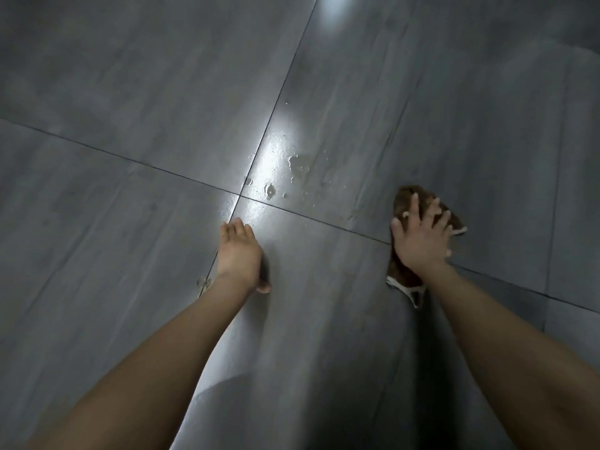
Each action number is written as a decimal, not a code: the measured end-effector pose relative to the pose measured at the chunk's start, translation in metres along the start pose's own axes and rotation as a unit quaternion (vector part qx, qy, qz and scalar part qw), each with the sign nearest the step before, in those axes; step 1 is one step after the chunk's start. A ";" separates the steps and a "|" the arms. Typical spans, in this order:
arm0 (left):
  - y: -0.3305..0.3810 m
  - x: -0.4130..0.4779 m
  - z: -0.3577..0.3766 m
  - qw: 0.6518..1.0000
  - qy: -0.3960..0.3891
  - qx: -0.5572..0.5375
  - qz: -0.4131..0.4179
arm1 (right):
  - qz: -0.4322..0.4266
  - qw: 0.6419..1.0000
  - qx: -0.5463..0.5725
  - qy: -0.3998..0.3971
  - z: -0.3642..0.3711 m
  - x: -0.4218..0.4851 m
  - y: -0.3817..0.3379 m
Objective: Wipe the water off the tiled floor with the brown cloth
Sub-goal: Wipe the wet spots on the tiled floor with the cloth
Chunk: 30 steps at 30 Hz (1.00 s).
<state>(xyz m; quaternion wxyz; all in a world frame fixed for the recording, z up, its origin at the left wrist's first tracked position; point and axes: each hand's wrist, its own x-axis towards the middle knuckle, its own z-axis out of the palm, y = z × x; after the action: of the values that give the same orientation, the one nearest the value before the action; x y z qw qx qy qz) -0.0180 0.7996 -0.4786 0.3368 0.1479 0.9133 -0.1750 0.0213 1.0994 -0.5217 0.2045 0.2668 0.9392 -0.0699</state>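
The grey, glossy tiled floor [130,92] is filling the whole view, its large tiles divided by thin dark grout lines [181,177] that are crossing near the middle. Small clear puddles and droplets of water [297,164] are lying on the tile just beyond that crossing, where a bright patch of reflected light [272,151] is shining.

The right hand [420,238] is lying palm down on the crumpled brown cloth with pale edging [406,274], fingers spread wide and flattened against it, pressing it to the floor rather than pinching it. The cloth is sitting across a grout line, to the right of the water and apart from it; one pale-edged corner is sticking out near the wrist and another beyond the fingertips.

The left hand [240,254] is resting on the bare floor beside the grout crossing, fingers together and lightly curved, holding nothing. It is lying just short of the wet patch.
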 end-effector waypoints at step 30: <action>-0.074 -0.035 0.034 0.938 0.019 -0.304 -0.162 | -0.719 0.684 -0.120 0.039 0.048 -0.048 -0.098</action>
<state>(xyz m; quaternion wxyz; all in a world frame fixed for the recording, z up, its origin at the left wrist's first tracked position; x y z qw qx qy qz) -0.0016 0.7140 -0.4633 0.3155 -0.1086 0.9407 0.0618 0.0236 0.9822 -0.5431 0.0847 -0.5145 0.8503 -0.0712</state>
